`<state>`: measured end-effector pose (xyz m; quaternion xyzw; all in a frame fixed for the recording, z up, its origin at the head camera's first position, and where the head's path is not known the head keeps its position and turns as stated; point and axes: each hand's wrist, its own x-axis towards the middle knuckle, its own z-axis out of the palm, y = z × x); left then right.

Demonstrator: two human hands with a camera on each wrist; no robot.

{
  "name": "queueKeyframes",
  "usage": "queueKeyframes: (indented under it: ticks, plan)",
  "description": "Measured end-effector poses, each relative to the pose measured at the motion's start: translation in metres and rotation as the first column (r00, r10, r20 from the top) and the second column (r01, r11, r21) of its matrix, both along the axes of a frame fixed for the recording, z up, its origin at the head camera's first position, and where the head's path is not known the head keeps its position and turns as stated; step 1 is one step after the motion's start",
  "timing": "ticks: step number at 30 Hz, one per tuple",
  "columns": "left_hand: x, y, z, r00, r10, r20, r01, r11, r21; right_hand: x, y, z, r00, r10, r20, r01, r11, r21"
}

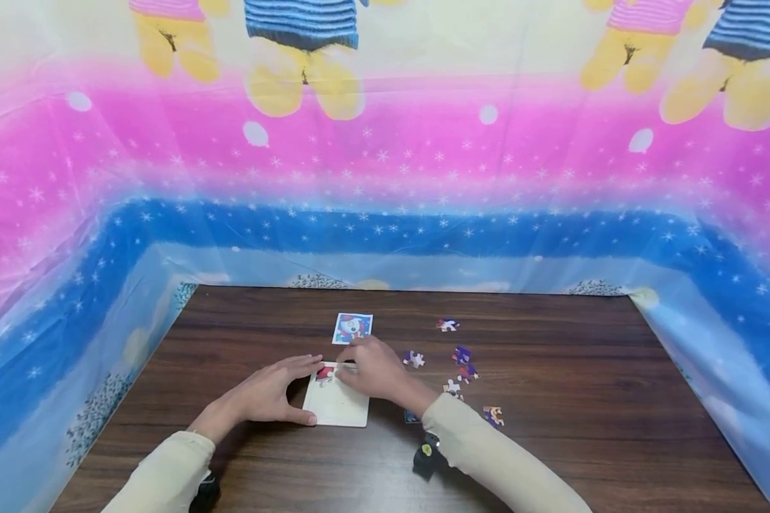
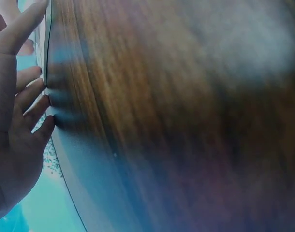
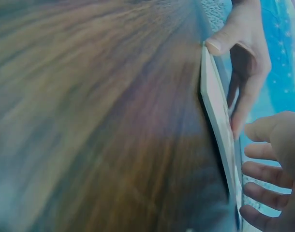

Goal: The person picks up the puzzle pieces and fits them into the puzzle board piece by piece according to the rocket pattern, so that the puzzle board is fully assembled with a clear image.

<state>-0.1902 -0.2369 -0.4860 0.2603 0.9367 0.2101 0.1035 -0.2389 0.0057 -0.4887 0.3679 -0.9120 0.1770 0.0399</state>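
A pale puzzle tray (image 1: 339,410) lies on the table in the head view, with a red and white jigsaw piece (image 1: 324,374) in its upper left corner. My left hand (image 1: 266,392) spans the tray's left side, thumb at the near corner and fingers at the far one. Over the tray's upper right part is my right hand (image 1: 373,368), its fingertips down at the tray surface beside the red piece. In the right wrist view the right hand's fingers (image 3: 266,175) are spread along the tray's edge (image 3: 220,121). Whatever lies under those fingertips is hidden.
A small picture card (image 1: 352,328) lies just beyond the tray. Several loose jigsaw pieces are scattered to the right, among them a white one (image 1: 414,358), a purple one (image 1: 462,355) and an orange one (image 1: 493,416). A patterned cloth (image 1: 385,235) hangs behind the table.
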Motion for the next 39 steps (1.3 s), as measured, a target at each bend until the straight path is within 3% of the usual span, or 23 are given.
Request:
queueKeyframes:
  ticks: [13,22,26,34,39]
  plan:
    - [0.0,0.0,0.0,1.0,-0.002,-0.017,0.002,1.0,-0.029,0.002,0.059,0.014,0.999,-0.052,0.002,0.052,0.992,-0.112]
    - [0.0,0.001,-0.001,1.0,-0.01,-0.012,0.01,1.0,-0.007,-0.008,0.11,0.013,0.996,-0.071,-0.056,0.062,0.987,-0.147]
    - [0.0,0.001,0.0,1.0,-0.013,-0.01,0.013,1.0,-0.004,-0.018,0.133,0.013,0.993,-0.103,-0.057,0.094,0.986,-0.137]
    - [-0.001,0.001,0.0,1.0,-0.019,-0.013,0.019,1.0,-0.001,-0.051,0.175,0.012,0.986,-0.147,-0.08,0.132,0.977,-0.169]
    - [-0.002,0.001,-0.001,1.0,-0.016,-0.008,0.016,1.0,0.002,-0.064,0.19,0.013,0.985,-0.168,-0.044,0.161,0.978,-0.129]
